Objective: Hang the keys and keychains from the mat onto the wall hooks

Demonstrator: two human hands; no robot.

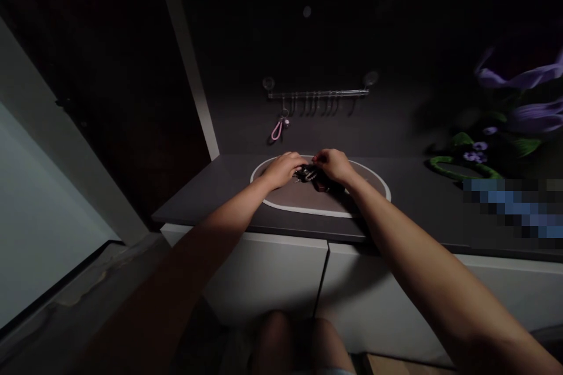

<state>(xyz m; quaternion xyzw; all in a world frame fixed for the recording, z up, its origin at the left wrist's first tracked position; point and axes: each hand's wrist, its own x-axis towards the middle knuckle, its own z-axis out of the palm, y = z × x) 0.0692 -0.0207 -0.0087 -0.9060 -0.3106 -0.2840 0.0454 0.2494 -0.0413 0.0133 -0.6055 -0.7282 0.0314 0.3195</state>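
Observation:
On the oval mat point(303, 204), which is brown with a pale rim, lies a small dark heap of metallic pieces that look like keys and key rings point(308, 173). My left hand point(285, 169) reaches in from the left, its fingers bent together at the near edge of the heap. At the other side, my right hand point(333, 165) is closed in a pinch just above the heap. Whatever sits between its fingertips is too small and dark to make out. A dark reddish-brown piece point(322, 186) lies beneath my right wrist.
A clear hook rail point(319, 94) is fixed to the dark wall by suction cups. One pink-looped keychain point(277, 129) hangs from it. Purple artificial flowers point(534, 117) stand on the right of the dark countertop point(211, 196). White cabinet doors point(272, 269) are below.

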